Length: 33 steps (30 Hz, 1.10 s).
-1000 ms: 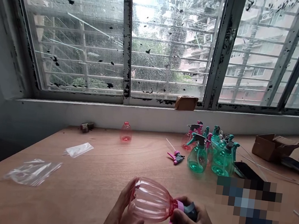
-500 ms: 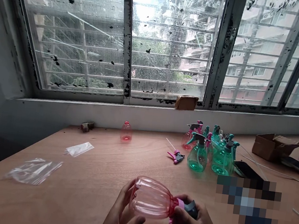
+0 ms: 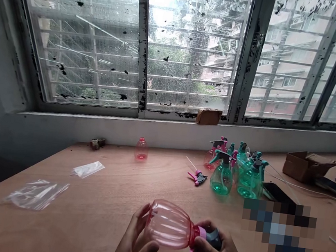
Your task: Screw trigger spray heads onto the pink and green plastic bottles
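Observation:
A clear pink spray bottle (image 3: 169, 225) lies sideways in front of me, its base toward the left. My right hand (image 3: 212, 247) is closed around its neck and the pink collar of its grey-and-pink spray head (image 3: 213, 238). At the other end, my left hand (image 3: 137, 237) cups the base, fingers curled along the far side and thumb low in front. Part of the trigger is hidden by my right fingers. Beyond the bottle, a loose pink-and-grey spray head (image 3: 198, 177) with a thin tube rests on the table.
Several green spray bottles (image 3: 221, 178) and pink ones stand at the back right. A pink bottle without a head (image 3: 141, 150) stands near the wall. Plastic bags (image 3: 36, 194) lie on the left. A phone (image 3: 278, 193), cables and a cardboard box (image 3: 305, 167) are on the right.
My left thumb has shifted slightly left and away from the bottle. The bottle and my right hand have hardly moved.

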{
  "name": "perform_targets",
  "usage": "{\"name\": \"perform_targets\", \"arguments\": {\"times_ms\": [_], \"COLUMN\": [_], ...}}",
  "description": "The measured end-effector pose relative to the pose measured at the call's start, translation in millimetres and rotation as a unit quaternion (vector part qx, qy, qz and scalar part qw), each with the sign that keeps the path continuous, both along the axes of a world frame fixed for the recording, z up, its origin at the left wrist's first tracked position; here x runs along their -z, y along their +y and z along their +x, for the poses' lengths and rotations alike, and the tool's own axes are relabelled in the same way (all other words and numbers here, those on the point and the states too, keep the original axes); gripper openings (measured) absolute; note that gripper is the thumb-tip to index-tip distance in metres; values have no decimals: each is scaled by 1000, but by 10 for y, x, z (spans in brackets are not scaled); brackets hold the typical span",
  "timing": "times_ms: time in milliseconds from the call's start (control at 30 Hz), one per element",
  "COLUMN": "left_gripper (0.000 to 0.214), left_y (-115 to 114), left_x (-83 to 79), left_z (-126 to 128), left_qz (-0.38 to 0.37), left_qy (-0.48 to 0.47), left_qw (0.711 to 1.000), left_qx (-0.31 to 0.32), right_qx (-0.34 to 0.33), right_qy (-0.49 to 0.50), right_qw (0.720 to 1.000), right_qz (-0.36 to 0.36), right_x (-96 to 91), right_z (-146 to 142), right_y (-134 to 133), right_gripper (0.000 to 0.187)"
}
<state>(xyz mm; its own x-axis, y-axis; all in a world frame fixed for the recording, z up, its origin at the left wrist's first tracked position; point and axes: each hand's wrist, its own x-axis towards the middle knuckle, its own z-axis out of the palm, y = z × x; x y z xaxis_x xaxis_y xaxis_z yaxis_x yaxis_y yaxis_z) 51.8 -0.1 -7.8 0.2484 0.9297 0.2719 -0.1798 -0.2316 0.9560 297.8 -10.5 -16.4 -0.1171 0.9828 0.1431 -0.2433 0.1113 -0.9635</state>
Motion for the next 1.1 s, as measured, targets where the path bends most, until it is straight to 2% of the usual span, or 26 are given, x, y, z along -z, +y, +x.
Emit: {"name": "perform_targets", "arguments": {"times_ms": [67, 167, 300, 533, 700, 833, 1100], "left_gripper": [67, 59, 62, 56, 50, 55, 62], "left_y": [3, -18, -69, -40, -44, -73, -23], "left_x": [-32, -65, -56, -88, -161, -179, -78], "left_z": [2, 7, 1, -1, 25, 25, 22], "left_qz": [-2, 40, 86, 15, 20, 25, 3], "left_qy": [6, 60, 93, 14, 54, 49, 45], "left_qw": [1000, 997, 991, 1000, 998, 998, 999], "left_qx": [-1, -23, -29, 4, -23, -11, -4], "right_qx": [3, 9, 11, 1, 11, 8, 19], "right_qy": [-13, 8, 51, 6, 0, 4, -24], "right_qw": [1000, 1000, 999, 1000, 1000, 1000, 999], "right_qz": [-1, 4, 13, 13, 8, 0, 9], "right_x": [-11, -4, 21, -25, -27, -20, -29], "right_z": [-5, -3, 7, -1, -11, -9, -5], "right_y": [-7, -3, 8, -18, -15, -16, -16], "right_gripper": [36, 37, 34, 35, 37, 37, 37]}}
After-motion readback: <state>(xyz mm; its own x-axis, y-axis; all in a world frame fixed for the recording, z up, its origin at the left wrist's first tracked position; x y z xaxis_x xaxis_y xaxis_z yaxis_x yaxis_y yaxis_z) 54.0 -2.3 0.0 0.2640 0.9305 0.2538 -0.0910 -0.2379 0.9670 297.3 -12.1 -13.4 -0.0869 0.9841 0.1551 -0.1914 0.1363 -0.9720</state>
